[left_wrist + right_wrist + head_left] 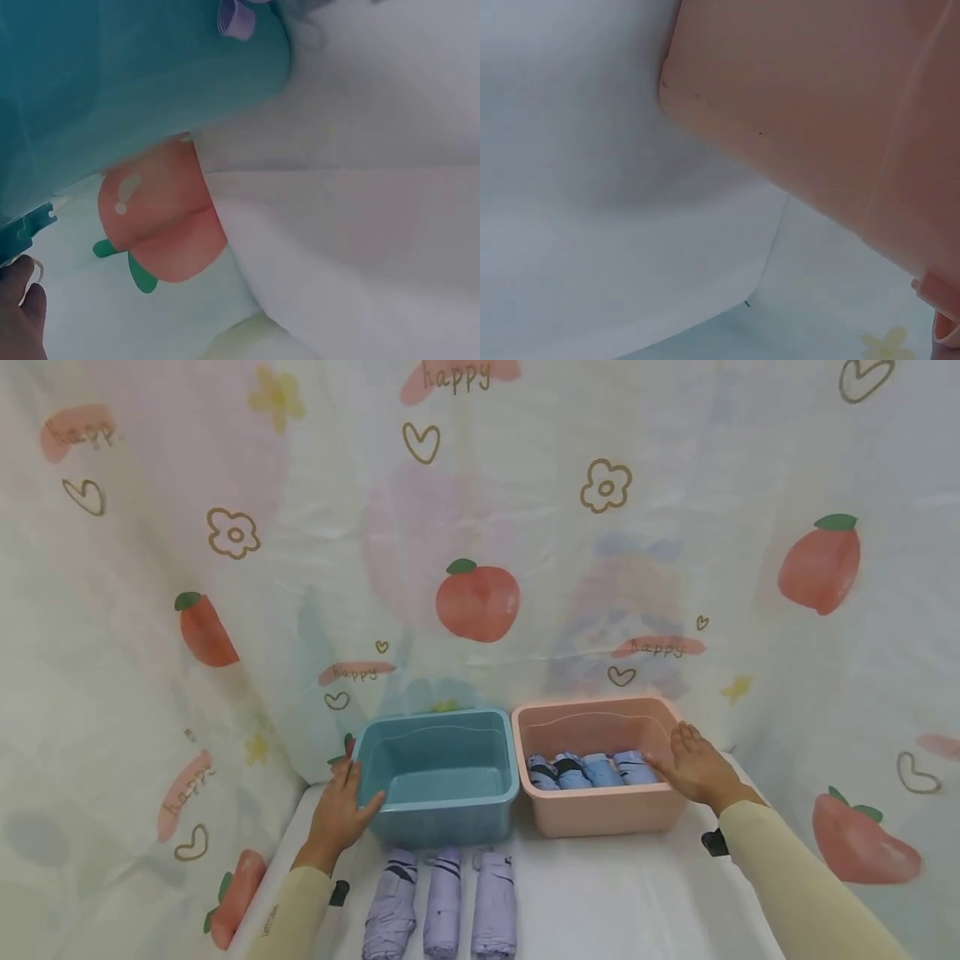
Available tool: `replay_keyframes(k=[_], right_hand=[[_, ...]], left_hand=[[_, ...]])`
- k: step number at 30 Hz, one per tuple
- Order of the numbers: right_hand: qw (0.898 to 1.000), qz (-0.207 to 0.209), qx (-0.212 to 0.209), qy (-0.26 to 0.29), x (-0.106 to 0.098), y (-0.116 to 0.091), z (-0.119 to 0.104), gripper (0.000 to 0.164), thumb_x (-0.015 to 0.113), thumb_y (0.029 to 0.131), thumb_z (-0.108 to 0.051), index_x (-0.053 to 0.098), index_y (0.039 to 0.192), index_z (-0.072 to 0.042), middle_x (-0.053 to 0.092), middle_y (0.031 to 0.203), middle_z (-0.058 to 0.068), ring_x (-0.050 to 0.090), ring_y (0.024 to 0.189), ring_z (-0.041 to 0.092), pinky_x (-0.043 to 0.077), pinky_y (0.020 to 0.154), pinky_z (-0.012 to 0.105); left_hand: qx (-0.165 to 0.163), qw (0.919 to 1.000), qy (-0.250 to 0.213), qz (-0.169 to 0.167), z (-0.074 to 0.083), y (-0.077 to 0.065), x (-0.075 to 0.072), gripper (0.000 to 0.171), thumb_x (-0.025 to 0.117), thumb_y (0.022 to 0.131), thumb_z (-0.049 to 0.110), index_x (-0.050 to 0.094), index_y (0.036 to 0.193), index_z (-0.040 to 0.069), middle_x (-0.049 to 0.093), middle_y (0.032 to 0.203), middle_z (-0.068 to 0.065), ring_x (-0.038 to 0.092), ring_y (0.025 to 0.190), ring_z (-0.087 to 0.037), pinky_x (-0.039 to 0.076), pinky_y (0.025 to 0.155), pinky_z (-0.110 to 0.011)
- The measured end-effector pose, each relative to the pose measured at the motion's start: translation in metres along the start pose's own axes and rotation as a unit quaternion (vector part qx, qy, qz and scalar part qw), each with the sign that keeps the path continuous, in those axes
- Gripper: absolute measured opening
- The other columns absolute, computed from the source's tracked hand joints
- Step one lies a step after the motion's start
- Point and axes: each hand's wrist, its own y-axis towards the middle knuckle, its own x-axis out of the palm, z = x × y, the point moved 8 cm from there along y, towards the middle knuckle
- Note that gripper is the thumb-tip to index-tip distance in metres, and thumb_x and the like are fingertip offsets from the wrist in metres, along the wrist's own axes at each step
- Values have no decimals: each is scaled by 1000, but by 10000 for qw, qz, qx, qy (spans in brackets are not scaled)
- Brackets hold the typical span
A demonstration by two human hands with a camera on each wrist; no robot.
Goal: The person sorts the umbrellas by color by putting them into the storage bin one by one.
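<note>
My left hand point(337, 814) rests at the left side of a teal plastic bin point(450, 822), its fingers along the outer wall and the thumb at the front corner of the rim. In the left wrist view, its fingertips point(19, 281) show beside the bin's rim. My right hand point(701, 766), fingers extended, lies against the right rim of a pink bin point(607, 814). Inside the pink bin stand several blue rolled bundles point(600, 771) that look like folded umbrellas. Three similar lavender bundles point(442, 906) lie side by side in front of the teal bin, whose inside shows only bare walls and floor.
Both bins stand side by side at the back of a white table point(607, 902). Behind and around it hangs a pale curtain point(525, 527) with fruit, heart and flower prints. Small black pieces show beside the left wrist and the right wrist.
</note>
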Motion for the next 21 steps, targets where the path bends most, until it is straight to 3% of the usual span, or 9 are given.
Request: replay_keyframes(k=[4,9,14,21], right_hand=[[10000,21,-17,-56,0,-1,1,100,31,98,-64,6,144,22,-1,151,40,-2,140,53,1,112,60],[9999,118,-17,-93,-4,0,0,99,30,98,-62,7,143,23,0,151,41,0,140,53,2,112,59],[9999,146,15,-49,1,0,-1,98,31,99,-61,7,144,22,1,151,40,1,140,53,4,112,59],[9997,149,-11,-215,-1,-1,0,98,30,99,-61,7,143,23,2,151,41,2,140,54,4,112,59]], left_hand=[[-59,9990,-25,445,2,-6,-4,83,61,91,51,36,147,-5,39,144,-27,52,116,-46,45,86,-60],[-310,9967,-210,724,3,-21,-10,74,54,97,46,34,147,-4,42,139,-28,54,112,-46,47,80,-62],[-985,9916,-663,523,-8,-56,-5,69,46,101,44,25,152,1,45,139,-22,59,107,-37,48,80,-58],[-1792,9747,-1334,-34,-18,-101,21,72,46,101,46,22,154,4,48,139,-22,61,106,-36,49,82,-56]])
